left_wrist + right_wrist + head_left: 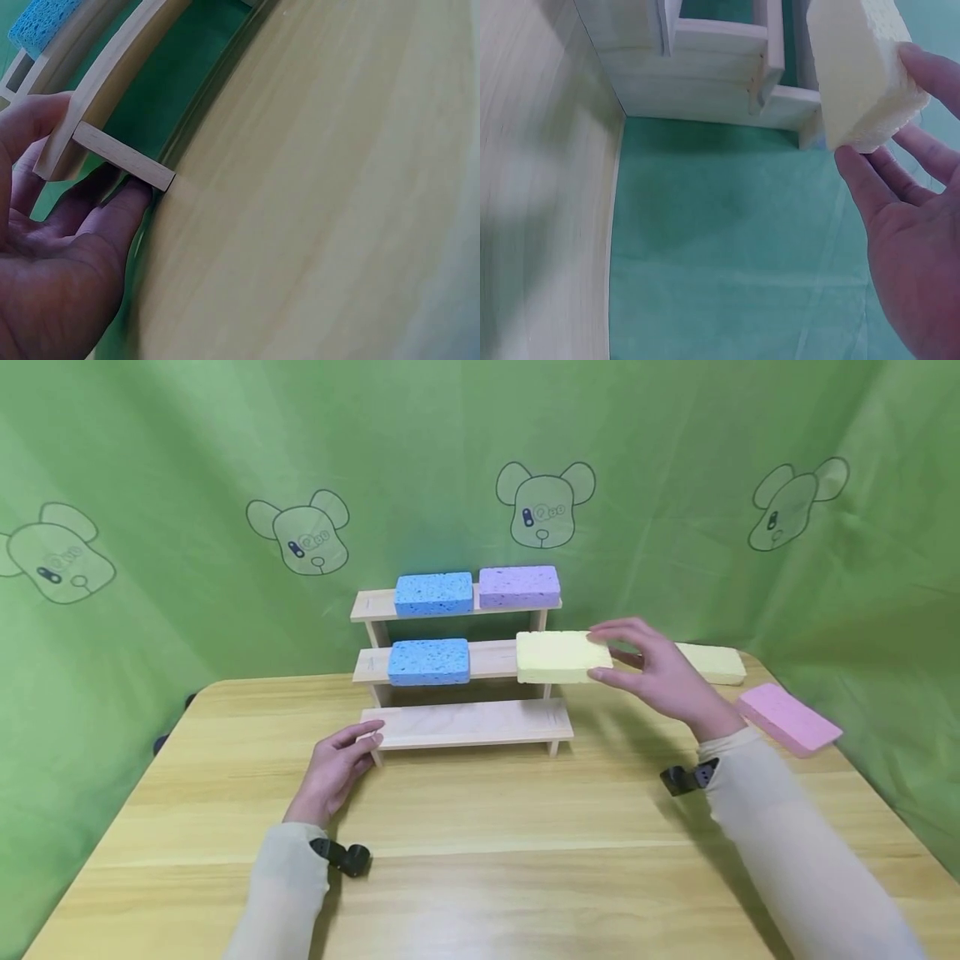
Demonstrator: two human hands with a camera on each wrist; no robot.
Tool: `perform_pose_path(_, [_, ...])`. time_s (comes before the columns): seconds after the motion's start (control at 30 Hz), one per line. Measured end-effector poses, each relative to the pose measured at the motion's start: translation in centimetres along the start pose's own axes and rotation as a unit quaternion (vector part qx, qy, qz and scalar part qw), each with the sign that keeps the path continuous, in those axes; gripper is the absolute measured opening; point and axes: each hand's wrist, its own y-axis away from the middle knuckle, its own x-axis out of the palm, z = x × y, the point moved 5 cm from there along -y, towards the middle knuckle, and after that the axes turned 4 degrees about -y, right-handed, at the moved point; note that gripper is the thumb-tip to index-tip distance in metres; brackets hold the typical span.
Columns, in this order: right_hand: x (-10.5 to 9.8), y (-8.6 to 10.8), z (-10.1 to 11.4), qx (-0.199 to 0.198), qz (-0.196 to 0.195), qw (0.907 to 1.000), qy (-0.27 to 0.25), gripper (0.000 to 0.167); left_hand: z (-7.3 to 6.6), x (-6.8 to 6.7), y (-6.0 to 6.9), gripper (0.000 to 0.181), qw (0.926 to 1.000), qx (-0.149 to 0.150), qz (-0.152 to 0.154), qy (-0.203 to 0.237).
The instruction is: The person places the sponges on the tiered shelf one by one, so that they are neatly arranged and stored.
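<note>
My right hand [660,670] pinches the right end of a pale yellow sponge [558,657], held in front of the right part of the middle step of a three-step wooden shelf [472,723]. In the right wrist view the thumb and fingers clasp opposite faces of that sponge [855,71]. With the thumb on top and fingers around the leg, my left hand [339,768] grips the left end of the lowest step, as the left wrist view also shows. One blue sponge [429,662] sits on the middle step. Up on the top step are another blue sponge [433,593] and a purple sponge [519,586].
Right of the shelf, a second pale yellow sponge [712,663] lies on the wooden table [480,852], partly behind my right hand. A pink sponge [787,718] lies by the table's right edge. Behind everything hangs a green curtain [420,443] with printed bear heads.
</note>
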Motion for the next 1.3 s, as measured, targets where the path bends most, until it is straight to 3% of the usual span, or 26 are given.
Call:
perform_pose_path(0.5, [1.9,-1.7,-1.2,0.024,0.004,0.9997,0.0,0.046,0.0,-0.1,0.0,0.031,1.0,0.002,-0.002,-0.002])
perform_pose_path(0.9, [3.7,-2.9,-1.3,0.007,0.019,0.9998,0.002,0.049,-0.1,-0.2,0.1,0.03,1.0,0.004,0.0,-0.003])
perform_pose_path(1.3, [4.4,-3.3,-1.7,0.018,0.021,0.9995,0.017,0.049,0.0,0.0,0.1,0.031,1.0,0.006,0.003,0.003])
